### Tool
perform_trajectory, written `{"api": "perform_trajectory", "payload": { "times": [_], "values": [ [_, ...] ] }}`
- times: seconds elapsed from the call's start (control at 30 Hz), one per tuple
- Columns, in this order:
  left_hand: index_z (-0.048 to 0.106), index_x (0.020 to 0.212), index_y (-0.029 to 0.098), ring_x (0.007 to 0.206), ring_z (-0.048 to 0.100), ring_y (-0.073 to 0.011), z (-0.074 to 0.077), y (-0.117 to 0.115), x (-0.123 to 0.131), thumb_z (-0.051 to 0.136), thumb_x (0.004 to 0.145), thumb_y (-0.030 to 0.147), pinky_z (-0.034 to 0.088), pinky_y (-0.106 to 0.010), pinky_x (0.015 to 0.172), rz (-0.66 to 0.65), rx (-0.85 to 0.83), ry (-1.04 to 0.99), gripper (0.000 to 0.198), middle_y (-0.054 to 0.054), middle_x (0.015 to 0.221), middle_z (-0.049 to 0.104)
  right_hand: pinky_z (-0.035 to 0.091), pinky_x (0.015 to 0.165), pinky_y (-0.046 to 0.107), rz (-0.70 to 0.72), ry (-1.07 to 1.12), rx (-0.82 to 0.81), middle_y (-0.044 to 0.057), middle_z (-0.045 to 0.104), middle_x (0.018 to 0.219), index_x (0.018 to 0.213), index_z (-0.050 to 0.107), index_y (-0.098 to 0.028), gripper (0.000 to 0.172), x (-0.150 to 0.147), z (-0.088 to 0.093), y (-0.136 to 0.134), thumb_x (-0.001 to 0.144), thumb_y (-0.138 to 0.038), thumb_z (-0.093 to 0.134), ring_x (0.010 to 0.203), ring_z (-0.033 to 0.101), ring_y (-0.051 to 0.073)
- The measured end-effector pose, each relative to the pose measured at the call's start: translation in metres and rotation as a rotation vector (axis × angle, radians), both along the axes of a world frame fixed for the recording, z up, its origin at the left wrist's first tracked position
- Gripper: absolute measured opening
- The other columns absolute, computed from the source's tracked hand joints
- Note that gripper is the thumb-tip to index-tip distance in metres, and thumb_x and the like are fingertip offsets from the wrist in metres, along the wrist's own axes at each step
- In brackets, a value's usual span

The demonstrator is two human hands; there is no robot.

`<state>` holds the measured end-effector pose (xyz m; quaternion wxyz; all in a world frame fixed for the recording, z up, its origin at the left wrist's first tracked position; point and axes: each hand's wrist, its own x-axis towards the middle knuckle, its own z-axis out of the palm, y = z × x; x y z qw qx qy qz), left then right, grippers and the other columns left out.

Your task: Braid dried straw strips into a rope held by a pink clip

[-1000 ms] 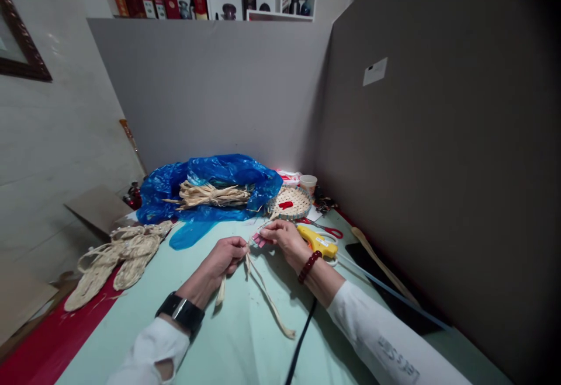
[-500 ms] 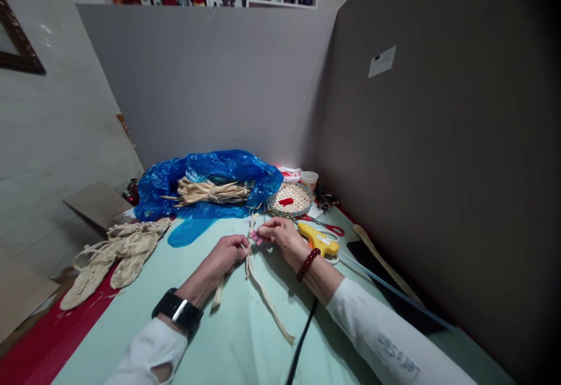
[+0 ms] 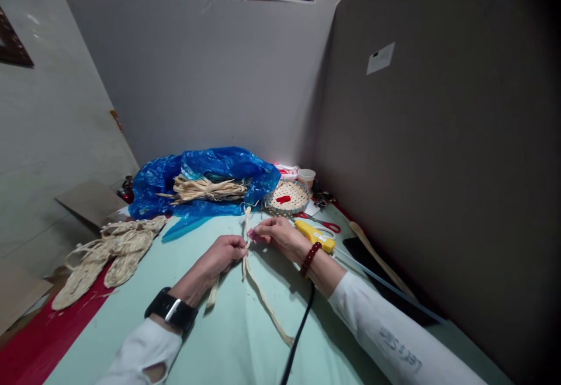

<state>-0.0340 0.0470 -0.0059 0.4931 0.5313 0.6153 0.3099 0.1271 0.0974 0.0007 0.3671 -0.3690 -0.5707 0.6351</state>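
Observation:
My left hand (image 3: 225, 252) is closed, pinching a pale straw strand (image 3: 264, 300) near a knotted part at its upper middle. One long tail of the strand trails toward me over the cloth, and a flat strip (image 3: 212, 296) pokes out below the left hand. My right hand (image 3: 280, 235) is closed in a pinch on a small pink piece (image 3: 251, 234), ribbon-like or paper-like, held against the strand. Its exact kind is too small to tell. Just beside the right wrist lies a yellow glue gun (image 3: 316, 236).
Behind my hands, a blue plastic bag (image 3: 232, 160) holds a straw bundle (image 3: 208, 189). A woven basket (image 3: 294, 197) with a red item, red-handled scissors (image 3: 331, 226) and a cup (image 3: 306, 177) stand right of it. Woven sandals (image 3: 127, 250) lie left. A black cord (image 3: 298, 338) crosses the front.
The pink piece has turned and come closer to the strand, with less of it showing past my right fingers. My left hand keeps its pinch. The whole view has shifted slightly.

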Motion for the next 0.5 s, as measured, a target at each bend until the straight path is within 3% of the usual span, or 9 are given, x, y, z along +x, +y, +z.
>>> {"api": "perform_trajectory", "payload": {
  "times": [0.07,0.2,0.3,0.5],
  "values": [
    [0.059,0.083,0.014,0.043,0.043,-0.0039,0.000,-0.002,0.002,0.056,0.091,0.029,0.037,-0.017,0.039,0.012,-0.008,-0.014,0.018,0.007,0.064,0.053,0.044,0.056,0.022,-0.041,0.003,-0.031,0.001,0.064,0.065,0.084,0.060,-0.011,0.011,0.001,0.000,-0.002,0.076,-0.017,0.065,0.058,0.059,0.011],
    [0.052,0.068,0.015,0.037,0.027,-0.0025,0.002,-0.015,0.009,0.056,0.089,0.023,0.020,-0.016,0.034,0.016,-0.025,-0.057,0.023,0.011,0.052,0.039,0.046,0.057,0.023,-0.123,-0.038,-0.043,-0.003,0.060,0.068,0.109,0.049,-0.014,0.034,0.003,-0.002,-0.006,0.078,-0.018,0.063,0.057,0.058,0.011],
    [0.047,0.061,0.016,0.038,0.024,-0.0029,0.003,-0.031,0.013,0.056,0.080,0.017,0.013,-0.018,0.036,0.004,-0.026,-0.087,0.021,0.011,0.047,0.034,0.046,0.057,0.024,-0.157,-0.124,0.006,-0.005,0.058,0.067,0.111,0.049,-0.014,0.035,0.004,-0.005,-0.011,0.079,-0.014,0.061,0.055,0.055,0.010],
    [0.047,0.062,0.020,0.040,0.018,-0.0044,0.003,-0.046,0.011,0.059,0.067,0.033,0.011,-0.021,0.038,0.000,-0.037,-0.140,0.020,0.012,0.046,0.031,0.043,0.060,0.024,-0.180,-0.340,0.164,0.001,0.064,0.071,0.110,0.053,-0.011,0.037,0.010,-0.005,-0.025,0.074,-0.011,0.060,0.066,0.059,0.014]
  ]
}}
